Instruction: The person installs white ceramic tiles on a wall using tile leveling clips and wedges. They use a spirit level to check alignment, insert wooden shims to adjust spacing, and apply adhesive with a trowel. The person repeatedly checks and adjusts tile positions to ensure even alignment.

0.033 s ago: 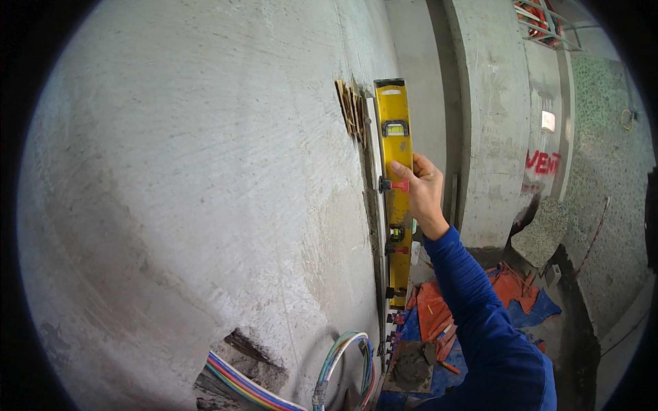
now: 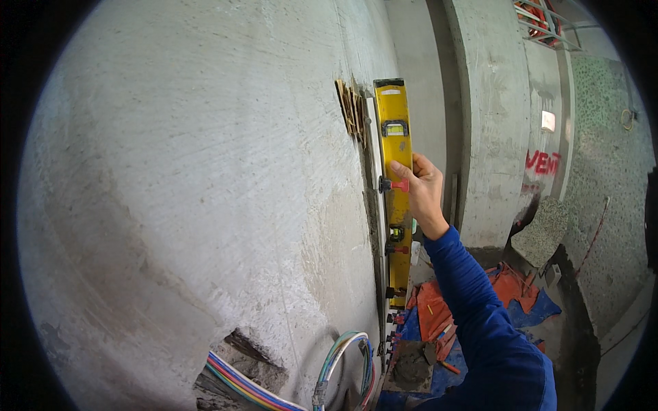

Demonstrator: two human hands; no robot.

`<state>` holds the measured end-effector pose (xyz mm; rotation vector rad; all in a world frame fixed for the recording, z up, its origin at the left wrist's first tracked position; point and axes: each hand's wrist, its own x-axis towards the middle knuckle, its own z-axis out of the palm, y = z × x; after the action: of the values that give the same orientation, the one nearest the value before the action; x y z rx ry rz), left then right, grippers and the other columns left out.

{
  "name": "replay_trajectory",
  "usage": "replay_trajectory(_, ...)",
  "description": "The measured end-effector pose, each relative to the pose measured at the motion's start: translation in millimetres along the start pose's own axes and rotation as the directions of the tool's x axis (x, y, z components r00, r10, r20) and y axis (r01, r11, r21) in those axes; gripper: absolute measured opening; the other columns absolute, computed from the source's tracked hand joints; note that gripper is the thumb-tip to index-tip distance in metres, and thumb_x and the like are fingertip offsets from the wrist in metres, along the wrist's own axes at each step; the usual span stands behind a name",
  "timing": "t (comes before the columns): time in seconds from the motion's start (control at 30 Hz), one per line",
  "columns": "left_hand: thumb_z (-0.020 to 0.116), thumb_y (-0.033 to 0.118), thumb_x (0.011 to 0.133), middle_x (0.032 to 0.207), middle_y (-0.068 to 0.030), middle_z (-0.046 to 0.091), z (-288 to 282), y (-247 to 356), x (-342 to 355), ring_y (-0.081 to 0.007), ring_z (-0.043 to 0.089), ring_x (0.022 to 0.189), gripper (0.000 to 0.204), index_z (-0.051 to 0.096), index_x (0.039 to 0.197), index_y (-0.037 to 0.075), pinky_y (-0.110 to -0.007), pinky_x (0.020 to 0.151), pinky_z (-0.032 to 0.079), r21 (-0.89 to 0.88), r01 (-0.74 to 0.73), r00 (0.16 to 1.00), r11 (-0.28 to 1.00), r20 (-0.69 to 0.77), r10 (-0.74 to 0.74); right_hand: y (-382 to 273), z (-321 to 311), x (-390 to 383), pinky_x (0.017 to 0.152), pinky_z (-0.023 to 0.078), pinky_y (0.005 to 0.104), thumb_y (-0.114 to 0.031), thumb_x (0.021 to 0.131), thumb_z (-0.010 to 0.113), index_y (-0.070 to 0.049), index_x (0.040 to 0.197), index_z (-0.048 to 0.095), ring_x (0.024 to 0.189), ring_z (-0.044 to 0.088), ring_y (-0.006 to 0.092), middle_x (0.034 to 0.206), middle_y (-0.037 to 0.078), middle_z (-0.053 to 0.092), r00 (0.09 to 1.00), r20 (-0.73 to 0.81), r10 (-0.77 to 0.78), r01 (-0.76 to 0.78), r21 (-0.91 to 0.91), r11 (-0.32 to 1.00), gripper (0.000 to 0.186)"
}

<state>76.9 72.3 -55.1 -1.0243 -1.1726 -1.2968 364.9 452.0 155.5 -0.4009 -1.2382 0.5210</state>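
Note:
My right hand [image 2: 419,179], in a blue sleeve, grips the yellow spirit level [image 2: 393,147] near its middle, thumb across the front and fingers round the right edge. The level stands upright alongside a narrow white edge strip [image 2: 371,116] on the grey wall. Small red-and-black clips [image 2: 392,185] sit along that edge, one beside my thumb and several lower down. Thin wooden pieces [image 2: 351,109] are bunched in a gap at the strip's upper left. My left hand is out of sight.
Bundled coloured tubes [image 2: 257,383] loop from a wall recess [image 2: 247,359]. Below lie orange and blue sheets [image 2: 538,308] and a board with grey mortar [image 2: 410,370]. A speckled slab [image 2: 538,233] leans near a concrete column [image 2: 490,116]. Red painted lettering [image 2: 541,163] marks the far wall.

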Motion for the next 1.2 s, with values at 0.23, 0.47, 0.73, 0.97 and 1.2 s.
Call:
replay_trajectory(0.23, 0.064, 0.028, 0.101, 0.082, -0.0186, 0.064, -2.5, 0.3, 0.2, -0.0335, 0.061, 0.078, 0.033, 0.066, 0.082, 0.000, -0.049, 0.072, 0.052, 0.003, -0.001, 1.000, 1.000, 0.000, 0.001, 0.4, -0.1, -0.3, 0.076, 0.055, 0.0224, -0.015, 0.096, 0.079, 0.008, 0.121, 0.069, 0.085, 0.069, 0.0087, 0.102, 0.009, 0.077, 1.000, 0.005, 0.010, -0.010, -0.009, 1.000, 0.036)
replay_trajectory(0.47, 0.064, 0.028, 0.101, 0.082, -0.0186, 0.064, -4.9, 0.7, -1.4, -0.0335, 0.061, 0.079, 0.033, 0.065, 0.083, 0.000, -0.049, 0.073, 0.052, 0.011, 0.006, 1.000, 1.000, -0.002, -0.006, 2.2, -0.7, 5.5, 0.076, 0.057, 0.0230, -0.017, 0.096, 0.080, 0.007, 0.123, 0.069, 0.085, 0.070, 0.0095, 0.102, 0.010, 0.077, 1.000, 0.008, -0.021, 0.021, -0.026, 0.999, 0.038)
replay_trajectory(0.73, 0.064, 0.028, 0.101, 0.083, -0.0186, 0.064, -6.8, 1.9, -0.2, -0.0336, 0.061, 0.079, 0.033, 0.065, 0.083, 0.000, -0.049, 0.073, 0.052, 0.026, 0.002, 1.000, 1.000, -0.005, -0.002, -0.5, -0.1, 4.6, 0.076, 0.057, 0.0229, -0.016, 0.095, 0.080, 0.007, 0.122, 0.069, 0.085, 0.070, 0.0094, 0.101, 0.010, 0.077, 1.000, 0.008, -0.022, 0.022, -0.032, 0.999, 0.038)
replay_trajectory(0.97, 0.064, 0.028, 0.101, 0.083, -0.0186, 0.064, -13.6, 2.8, -0.1, -0.0337, 0.061, 0.080, 0.032, 0.065, 0.084, 0.000, -0.049, 0.074, 0.052, 0.034, -0.002, 1.000, 0.999, -0.011, 0.002, 0.0, 1.6, 5.0, 0.075, 0.056, 0.0234, -0.015, 0.095, 0.080, 0.009, 0.123, 0.068, 0.085, 0.070, 0.0098, 0.101, 0.010, 0.077, 1.000, -0.010, -0.012, 0.012, 0.002, 1.000, 0.038)
replay_trajectory(1.2, 0.064, 0.028, 0.100, 0.084, -0.0186, 0.064, -38.4, 15.7, 0.4, -0.0337, 0.062, 0.080, 0.032, 0.065, 0.084, 0.000, -0.049, 0.074, 0.051, 0.072, -0.031, 0.999, 0.997, -0.031, 0.033, -12.9, -26.4, 5.5, 0.075, 0.055, 0.0249, -0.015, 0.096, 0.078, 0.008, 0.123, 0.069, 0.084, 0.069, 0.0103, 0.100, 0.009, 0.076, 0.997, -0.080, -0.005, 0.003, -0.019, 1.000, 0.036)
